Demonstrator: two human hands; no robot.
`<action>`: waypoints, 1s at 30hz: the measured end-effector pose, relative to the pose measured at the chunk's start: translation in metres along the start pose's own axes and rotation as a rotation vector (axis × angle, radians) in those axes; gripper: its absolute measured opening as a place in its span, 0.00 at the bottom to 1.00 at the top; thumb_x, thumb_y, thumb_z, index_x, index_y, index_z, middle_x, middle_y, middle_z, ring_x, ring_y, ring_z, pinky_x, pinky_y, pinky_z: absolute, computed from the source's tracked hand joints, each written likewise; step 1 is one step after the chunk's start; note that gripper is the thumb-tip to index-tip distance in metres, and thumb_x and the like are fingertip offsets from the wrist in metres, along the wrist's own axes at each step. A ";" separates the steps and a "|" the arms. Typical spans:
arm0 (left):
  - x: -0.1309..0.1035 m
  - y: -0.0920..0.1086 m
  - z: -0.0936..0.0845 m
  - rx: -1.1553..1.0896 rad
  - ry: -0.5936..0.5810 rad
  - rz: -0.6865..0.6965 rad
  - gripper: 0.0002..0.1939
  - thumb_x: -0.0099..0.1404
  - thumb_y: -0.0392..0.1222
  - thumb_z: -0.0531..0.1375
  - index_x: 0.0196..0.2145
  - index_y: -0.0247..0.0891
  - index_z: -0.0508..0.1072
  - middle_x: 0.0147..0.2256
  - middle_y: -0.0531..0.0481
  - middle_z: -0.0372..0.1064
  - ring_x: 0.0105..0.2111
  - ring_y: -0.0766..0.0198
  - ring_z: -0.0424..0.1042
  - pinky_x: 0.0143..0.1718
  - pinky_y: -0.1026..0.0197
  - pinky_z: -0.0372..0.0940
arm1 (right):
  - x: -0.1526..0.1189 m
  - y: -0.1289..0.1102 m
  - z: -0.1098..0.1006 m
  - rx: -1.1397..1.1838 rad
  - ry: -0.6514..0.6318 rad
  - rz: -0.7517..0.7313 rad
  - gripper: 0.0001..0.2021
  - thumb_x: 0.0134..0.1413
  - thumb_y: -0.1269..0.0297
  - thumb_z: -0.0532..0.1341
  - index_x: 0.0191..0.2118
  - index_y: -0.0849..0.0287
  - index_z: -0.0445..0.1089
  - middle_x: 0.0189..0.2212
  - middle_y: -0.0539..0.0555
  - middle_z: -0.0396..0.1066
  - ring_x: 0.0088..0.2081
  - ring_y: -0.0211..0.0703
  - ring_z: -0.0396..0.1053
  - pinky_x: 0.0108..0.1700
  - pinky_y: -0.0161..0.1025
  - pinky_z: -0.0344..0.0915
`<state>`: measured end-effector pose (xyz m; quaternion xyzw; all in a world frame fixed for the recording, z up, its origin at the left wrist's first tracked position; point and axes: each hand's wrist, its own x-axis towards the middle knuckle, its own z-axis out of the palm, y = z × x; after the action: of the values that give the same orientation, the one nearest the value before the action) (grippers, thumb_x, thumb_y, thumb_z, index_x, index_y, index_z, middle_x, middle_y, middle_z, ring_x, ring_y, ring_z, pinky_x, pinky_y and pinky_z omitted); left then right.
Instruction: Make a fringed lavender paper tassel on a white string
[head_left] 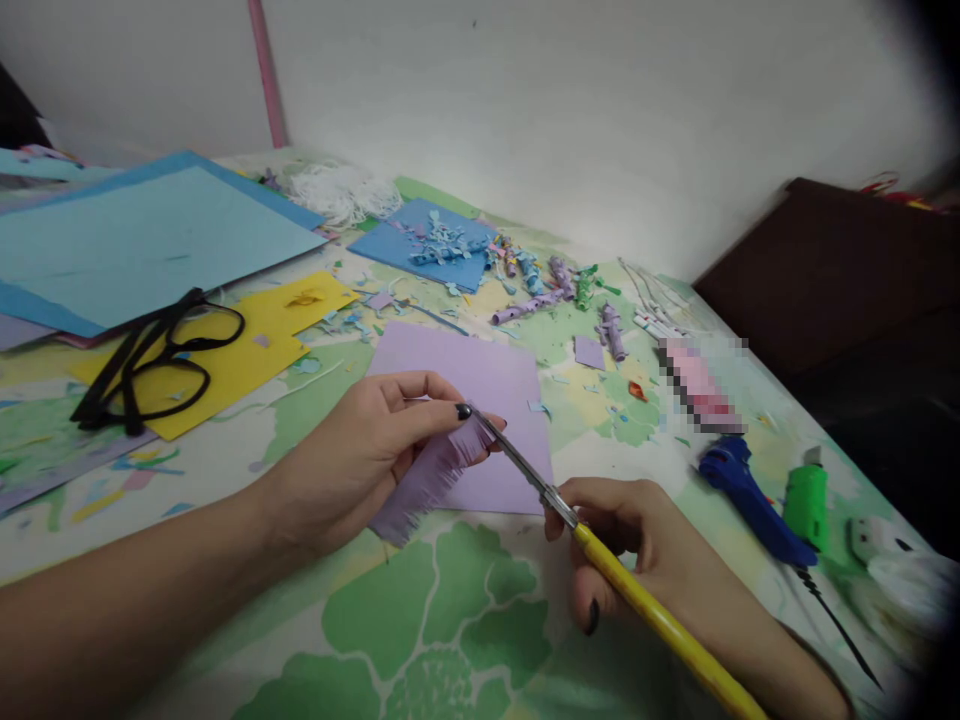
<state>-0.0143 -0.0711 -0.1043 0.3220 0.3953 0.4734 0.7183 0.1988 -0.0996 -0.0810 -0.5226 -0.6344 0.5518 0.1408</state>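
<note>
Main risk: a cut or tear in the wrong spot. The tip of the yellow-handled tool (525, 465) – looks like scissors seen edge-on – sits at the upper end of the purple fringed strip (431, 480), right by the left thumb. If the tool slips or the strip shifts, the blade could nick the thumb or go too deep, and a fringe could come off. The strip's lower end hangs unsupported, so it could swing or fold out of line; the thin fringe could also bend or snag.

Fingers: left hand (367, 440) has the strip's upper end pinched, thumb on top, fingertips behind, barely apart. Right hand (652, 530) is curled loosely round the tool where metal meets yellow, fingers part-bent, thumb below the handle; exact contact hidden, can't tell how tight. Can't tell either if the blades are parted.

Strip location: in the left hand, in front of the purple sheet (480, 350) on the bench (300, 600).
</note>
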 end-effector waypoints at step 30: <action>0.003 -0.003 -0.003 0.003 0.010 0.025 0.07 0.58 0.35 0.64 0.24 0.35 0.70 0.34 0.42 0.79 0.33 0.61 0.77 0.31 0.66 0.70 | -0.003 0.002 -0.003 0.017 -0.024 -0.061 0.24 0.38 0.46 0.70 0.23 0.59 0.58 0.16 0.43 0.53 0.21 0.32 0.49 0.21 0.33 0.45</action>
<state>-0.0148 -0.0694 -0.1087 0.3257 0.3957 0.4833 0.7098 0.2032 -0.1005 -0.0806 -0.4951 -0.6471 0.5589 0.1541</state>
